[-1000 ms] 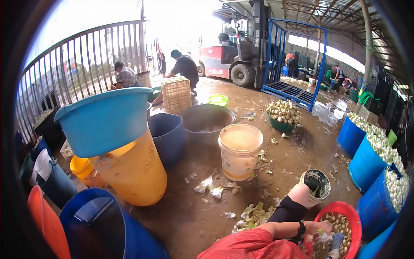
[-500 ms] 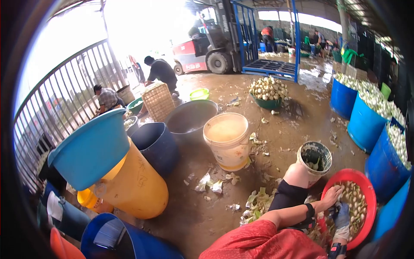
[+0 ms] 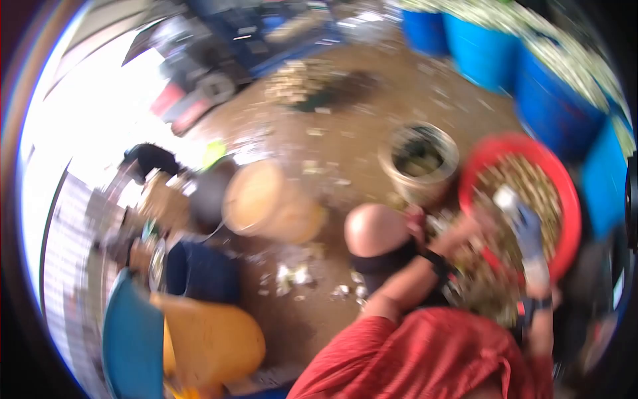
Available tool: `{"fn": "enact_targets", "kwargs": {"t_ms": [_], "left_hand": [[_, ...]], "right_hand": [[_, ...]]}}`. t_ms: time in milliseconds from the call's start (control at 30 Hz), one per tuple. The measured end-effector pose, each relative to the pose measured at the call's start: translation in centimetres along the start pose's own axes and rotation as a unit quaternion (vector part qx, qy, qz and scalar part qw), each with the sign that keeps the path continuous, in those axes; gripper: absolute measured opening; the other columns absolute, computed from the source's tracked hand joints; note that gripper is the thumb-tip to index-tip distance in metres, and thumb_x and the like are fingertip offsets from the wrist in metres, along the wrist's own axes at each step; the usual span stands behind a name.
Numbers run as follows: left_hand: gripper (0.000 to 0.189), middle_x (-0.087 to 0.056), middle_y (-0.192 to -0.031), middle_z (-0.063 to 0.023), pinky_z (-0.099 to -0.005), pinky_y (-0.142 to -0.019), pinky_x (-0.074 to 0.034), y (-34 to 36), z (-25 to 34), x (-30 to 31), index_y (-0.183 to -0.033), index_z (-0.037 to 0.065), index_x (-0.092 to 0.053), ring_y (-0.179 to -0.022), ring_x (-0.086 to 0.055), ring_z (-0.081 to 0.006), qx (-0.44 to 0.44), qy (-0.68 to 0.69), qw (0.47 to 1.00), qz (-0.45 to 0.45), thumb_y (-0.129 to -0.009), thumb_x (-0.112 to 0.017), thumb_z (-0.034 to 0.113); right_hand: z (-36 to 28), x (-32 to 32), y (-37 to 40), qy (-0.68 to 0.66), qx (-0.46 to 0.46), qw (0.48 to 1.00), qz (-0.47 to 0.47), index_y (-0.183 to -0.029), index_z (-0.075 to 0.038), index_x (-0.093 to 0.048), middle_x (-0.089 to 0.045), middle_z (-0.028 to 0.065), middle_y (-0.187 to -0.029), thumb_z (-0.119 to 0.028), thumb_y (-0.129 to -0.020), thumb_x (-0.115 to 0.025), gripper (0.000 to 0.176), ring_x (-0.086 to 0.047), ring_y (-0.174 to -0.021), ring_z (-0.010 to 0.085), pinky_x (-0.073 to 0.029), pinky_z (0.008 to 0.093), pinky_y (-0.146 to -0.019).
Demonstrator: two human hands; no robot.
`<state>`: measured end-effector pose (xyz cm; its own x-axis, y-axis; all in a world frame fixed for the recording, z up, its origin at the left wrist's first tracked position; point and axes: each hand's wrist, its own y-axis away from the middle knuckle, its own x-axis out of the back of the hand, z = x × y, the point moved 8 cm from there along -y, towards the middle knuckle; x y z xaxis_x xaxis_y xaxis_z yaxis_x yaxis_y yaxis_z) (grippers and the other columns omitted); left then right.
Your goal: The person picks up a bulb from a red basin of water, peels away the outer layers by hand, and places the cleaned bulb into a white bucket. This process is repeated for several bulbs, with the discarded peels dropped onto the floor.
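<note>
A blurred, tilted view from a head-worn camera that has swung hard in the last half second, so the yard now looks slanted and smeared. The landmark is a round red plastic basin (image 3: 570, 219) at the right, filled with small pale bulbs (image 3: 531, 176).

The person's right hand (image 3: 528, 239), in what looks like a pale blue glove, has risen from the basin's near edge to above its middle. A small white piece (image 3: 508, 198) shows at its fingertips, but blur hides whether the fingers pinch it or only lie beside it. The left hand (image 3: 473, 229), with a black strap at the wrist, lies at the basin's left rim as before, and its fingers cannot be made out. The work among the bulbs appears to be going on, with one piece possibly lifted.

For room to move, a stained white bucket (image 3: 415, 193) stands just left of the basin, almost at its rim. The person's bare knee (image 3: 372, 229) lies below and left of it. Tall blue plastic barrels (image 3: 495, 50) crowd the basin's far and right sides. Wet brown floor (image 3: 345, 133) lies open beyond the bucket. A cream plastic bucket (image 3: 266, 206) stands further left, well apart.
</note>
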<state>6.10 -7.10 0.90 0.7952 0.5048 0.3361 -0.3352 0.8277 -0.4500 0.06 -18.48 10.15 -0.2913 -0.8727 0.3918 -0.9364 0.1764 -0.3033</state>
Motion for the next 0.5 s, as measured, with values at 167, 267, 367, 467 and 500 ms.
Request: {"fn": "enact_targets", "kwargs": {"t_ms": [167, 267, 367, 467, 500], "left_hand": [[0.041, -0.061, -0.107, -0.0120, -0.0332, -0.067, -0.054, -2.0, 2.4, 1.1, -0.123, 0.002, -0.049, -0.084, -0.063, -0.0206, 0.188, 0.484, 0.830, 0.203, -0.092, -0.052, 0.029], [0.040, -0.060, -0.110, -0.0105, -0.0310, -0.071, -0.053, -2.1, 2.0, 1.1, -0.123, 0.000, -0.048, -0.091, -0.061, -0.0198, 0.181, 0.483, 0.831, 0.209, -0.089, -0.058, 0.019], [0.043, -0.059, -0.110, -0.0110, -0.0308, -0.074, -0.051, -2.0, 2.4, 1.0, -0.123, 0.001, -0.049, -0.095, -0.060, -0.0201, 0.164, 0.508, 0.821, 0.203, -0.083, -0.063, 0.009], [0.043, -0.059, -0.109, -0.0119, -0.0331, -0.077, -0.051, -1.9, 2.1, 1.2, -0.122, 0.002, -0.050, -0.095, -0.060, -0.0228, 0.158, 0.493, 0.826, 0.225, -0.080, -0.061, 0.001], [0.043, -0.059, -0.109, -0.0119, -0.0331, -0.077, -0.051, -1.8, 1.8, 1.0, -0.122, 0.002, -0.050, -0.095, -0.060, -0.0228, 0.163, 0.493, 0.825, 0.223, -0.080, -0.061, 0.001]], "right_hand": [[-2.1, 1.5, 0.0, 0.128, 0.144, 0.980, 0.051, -0.096, -0.003, -0.063, -0.064, 0.0139, -0.091, -0.002, -0.071, -0.069, 0.025, -0.063, -0.082, 0.0292, -0.051, 0.0340, -0.072], [-1.6, 1.0, 0.1, 0.120, 0.118, 0.985, 0.026, -0.099, -0.005, -0.063, -0.064, 0.0134, -0.095, -0.006, -0.068, -0.073, 0.032, -0.063, -0.084, 0.0312, -0.051, 0.0352, -0.073], [-0.7, 0.7, 0.6, 0.065, 0.089, 0.994, 0.027, -0.100, -0.005, -0.062, -0.064, 0.0120, -0.096, -0.006, -0.070, -0.073, 0.032, -0.064, -0.085, 0.0280, -0.051, 0.0337, -0.075], [0.7, 0.8, 0.9, 0.001, 0.054, 0.998, 0.032, -0.099, -0.004, -0.062, -0.065, 0.0100, -0.094, -0.004, -0.073, -0.072, 0.028, -0.065, -0.084, 0.0225, -0.051, 0.0314, -0.075], [1.2, 0.8, 1.0, -0.006, 0.041, 0.999, 0.034, -0.097, -0.003, -0.063, -0.066, 0.0089, -0.092, -0.003, -0.075, -0.071, 0.024, -0.065, -0.083, 0.0189, -0.051, 0.0301, -0.074]]}}
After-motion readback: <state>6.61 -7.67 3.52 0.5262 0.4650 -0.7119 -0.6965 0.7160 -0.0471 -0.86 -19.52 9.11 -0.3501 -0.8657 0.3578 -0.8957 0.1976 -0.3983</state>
